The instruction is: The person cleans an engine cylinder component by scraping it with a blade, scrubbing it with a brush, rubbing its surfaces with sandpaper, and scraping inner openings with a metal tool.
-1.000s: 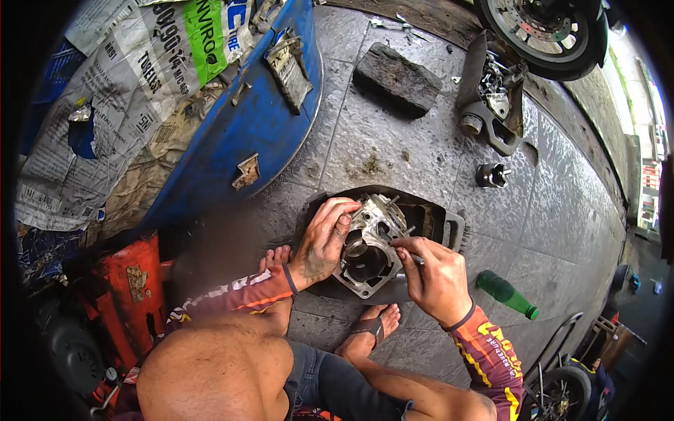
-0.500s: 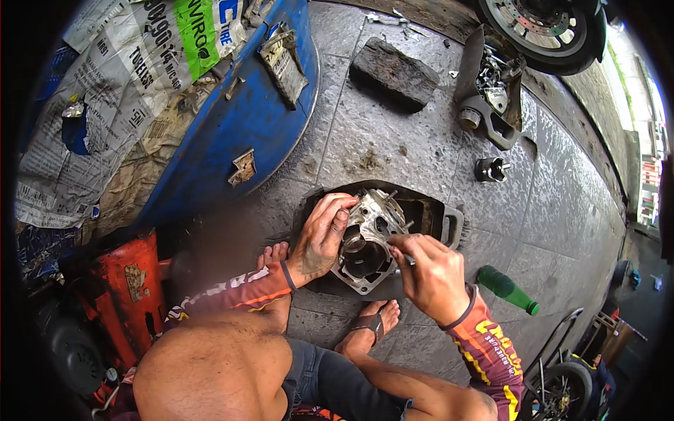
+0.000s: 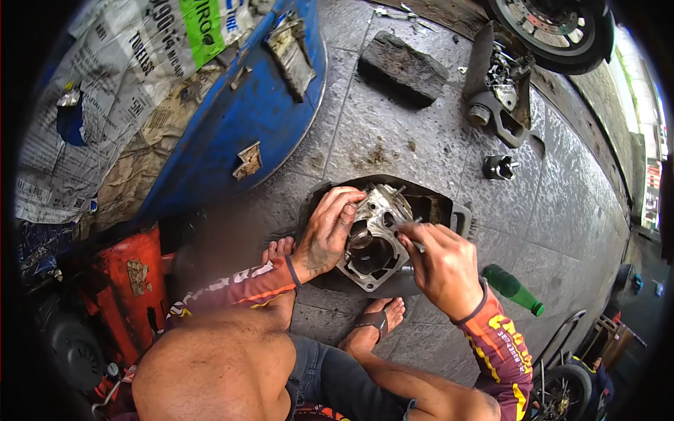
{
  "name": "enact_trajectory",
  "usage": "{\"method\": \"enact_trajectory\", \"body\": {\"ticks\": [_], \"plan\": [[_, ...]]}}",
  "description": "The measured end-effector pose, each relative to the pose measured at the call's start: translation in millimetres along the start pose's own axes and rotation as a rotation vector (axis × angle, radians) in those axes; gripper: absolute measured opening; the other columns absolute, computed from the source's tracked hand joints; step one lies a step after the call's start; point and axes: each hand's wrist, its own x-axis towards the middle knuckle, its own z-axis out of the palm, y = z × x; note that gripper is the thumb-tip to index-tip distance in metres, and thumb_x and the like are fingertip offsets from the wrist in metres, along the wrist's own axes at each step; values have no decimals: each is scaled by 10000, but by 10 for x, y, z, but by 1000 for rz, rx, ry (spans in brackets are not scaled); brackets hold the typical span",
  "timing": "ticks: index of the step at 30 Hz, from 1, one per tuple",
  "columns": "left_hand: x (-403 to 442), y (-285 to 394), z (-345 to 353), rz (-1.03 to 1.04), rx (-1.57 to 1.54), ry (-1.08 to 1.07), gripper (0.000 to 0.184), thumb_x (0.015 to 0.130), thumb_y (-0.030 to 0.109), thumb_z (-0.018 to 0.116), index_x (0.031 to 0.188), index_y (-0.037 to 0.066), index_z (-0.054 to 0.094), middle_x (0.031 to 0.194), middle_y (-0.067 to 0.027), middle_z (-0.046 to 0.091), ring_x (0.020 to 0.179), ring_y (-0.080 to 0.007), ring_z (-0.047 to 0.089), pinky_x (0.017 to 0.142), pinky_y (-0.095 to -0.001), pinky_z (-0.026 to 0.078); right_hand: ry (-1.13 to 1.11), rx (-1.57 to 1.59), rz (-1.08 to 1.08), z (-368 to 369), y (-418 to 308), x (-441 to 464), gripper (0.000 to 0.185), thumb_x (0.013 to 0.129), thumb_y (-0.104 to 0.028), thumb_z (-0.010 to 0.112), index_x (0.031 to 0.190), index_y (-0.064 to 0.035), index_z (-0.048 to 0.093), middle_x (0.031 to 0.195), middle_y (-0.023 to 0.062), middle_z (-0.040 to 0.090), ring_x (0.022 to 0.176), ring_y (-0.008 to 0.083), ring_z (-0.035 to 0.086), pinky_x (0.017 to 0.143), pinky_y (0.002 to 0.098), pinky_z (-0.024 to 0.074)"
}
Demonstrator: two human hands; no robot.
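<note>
Left hand (image 3: 328, 237): fingers and thumb close together, holding the upper left edge of the metal casting (image 3: 380, 210). Right hand (image 3: 446, 270): narrow, thumb and fingers pinched on a thin rod (image 3: 419, 245), at the casting's right side. The rod's far tip cannot be made out.

The casting sits between the hands, over the dark tray (image 3: 460, 219). The tray's handled end extends right beyond the casting. Bare floor (image 3: 393, 149) lies between the tray and the rough, dark block (image 3: 402, 69). The curved edge of the blue drum (image 3: 284, 133) bounds the left side; the green bottle (image 3: 512, 290) lies near the right wrist.

Casting: dull grey metal, flat-faced, with a large round bore and smaller openings. Floor: grey tile, wet-looking and stained. A short, shiny metal cylinder (image 3: 499, 168) lies near the cut container (image 3: 510, 132) of small metal parts.
</note>
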Motion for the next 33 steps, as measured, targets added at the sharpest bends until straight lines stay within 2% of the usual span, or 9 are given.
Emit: {"method": "enact_trajectory", "body": {"ticks": [3,5,9,13,17,21,23,27,33], "plan": [[2,-37,9,20,-4,19,448,1101,344,403,1209,-41,607,1203,-191,606,1115,-347,601,996,-401,451,-81,-48,29,2,-73,26,150,922,-99,678,1064,-54,659,882,128,689,778,323,672,666,423,543],[7,-3,3,26,-9,16,435,1099,332,411,1203,-42,606,1199,-190,607,1120,-345,598,998,-400,448,4,88,-21,-3,30,110,153,925,-98,676,1071,-55,656,866,116,683,766,314,668,662,419,541],[-2,-6,4,21,1,16,422,1099,321,418,1204,-41,610,1196,-189,609,1134,-336,594,1007,-397,440,-62,-73,28,-42,-86,-19,150,925,-92,676,1071,-66,654,832,112,682,741,320,669,640,420,541],[5,-12,10,33,-29,31,438,1098,338,423,1210,-42,609,1196,-187,608,1137,-340,587,1019,-398,432,-44,143,74,64,3,58,151,919,-65,682,1069,-63,668,812,110,675,745,298,668,631,413,534],[7,2,-20,20,-4,6,442,1097,335,424,1212,-50,611,1199,-187,606,1138,-336,584,1024,-398,429,64,73,70,10,80,6,152,919,-31,674,1072,-36,677,893,145,677,799,327,685,698,402,554],[6,-20,11,18,-37,15,444,1097,337,421,1203,-49,612,1190,-188,609,1133,-337,585,1014,-393,433,-18,169,63,38,-25,33,123,919,-17,664,1041,-17,673,943,148,696,813,360,696,713,403,562],[16,-6,27,22,-29,2,450,1097,343,418,1199,-50,612,1187,-189,610,1124,-338,590,1007,-395,439,111,151,18,77,104,69,125,923,-22,662,1047,-19,670,938,146,694,799,355,689,702,404,556],[-17,-19,-10,22,10,22,477,1099,367,408,1191,-54,614,1180,-190,610,1108,-336,598,995,-394,448,11,87,38,67,-68,4,108,934,-45,662,1040,-24,666,897,153,688,776,347,682,678,404,549],[6,3,-9,-5,-5,1,476,1102,362,398,1202,-50,613,1189,-196,610,1126,-341,597,1005,-397,444,68,53,-62,66,40,-12,157,922,-49,674,1075,-35,643,866,149,668,774,352,677,667,413,548]]}}
